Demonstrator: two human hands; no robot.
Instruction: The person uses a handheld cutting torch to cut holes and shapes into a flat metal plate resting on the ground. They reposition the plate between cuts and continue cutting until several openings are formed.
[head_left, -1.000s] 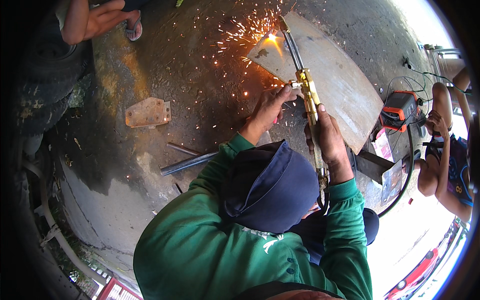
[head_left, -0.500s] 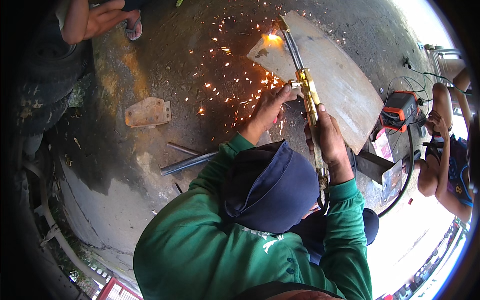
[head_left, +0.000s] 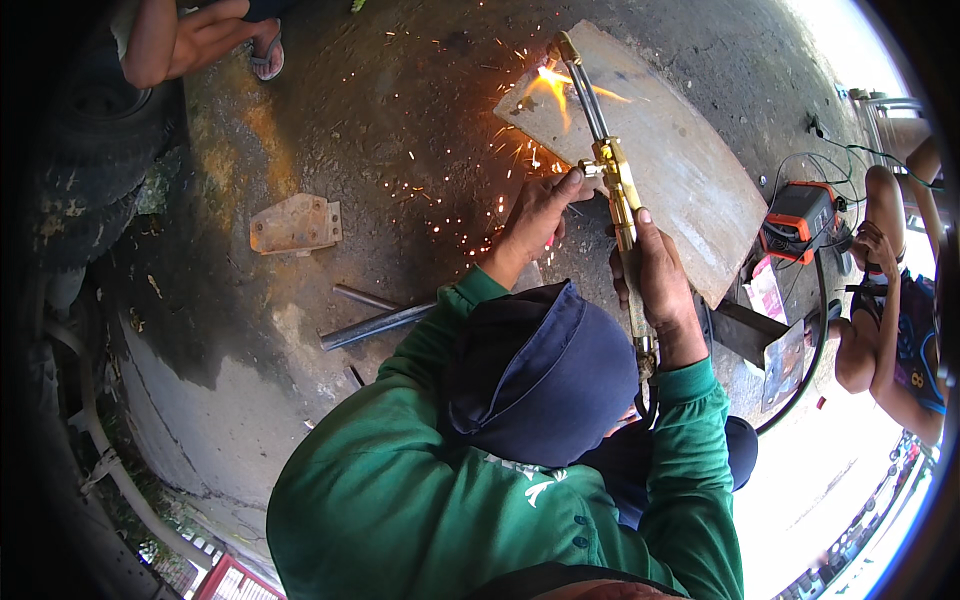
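Brass gleams along the long brass-bodied cutting torch with slim silver tubes [head_left: 620,185], which slants over a broad, grey, flat metal plate [head_left: 680,150], its angled head near the plate's far left corner. The right hand [head_left: 655,275] is wrapped around the torch's handle, thumb lying along the top. The left hand [head_left: 537,215] is at the torch's left side, its thumb tip at a small silver side knob [head_left: 592,169]; its fingers are partly hidden, so I cannot tell whether they pinch it. A yellow-orange flame [head_left: 550,80] burns at the plate just beside the torch head, and orange sparks [head_left: 490,218] scatter near the left hand. Left of the hands lie a rusty, angular metal bracket [head_left: 292,224] and a dark, round metal pipe [head_left: 378,326]. To the right, near the plate, stands an orange-and-black boxy machine [head_left: 800,222], with a crouching person [head_left: 905,330] beside it.
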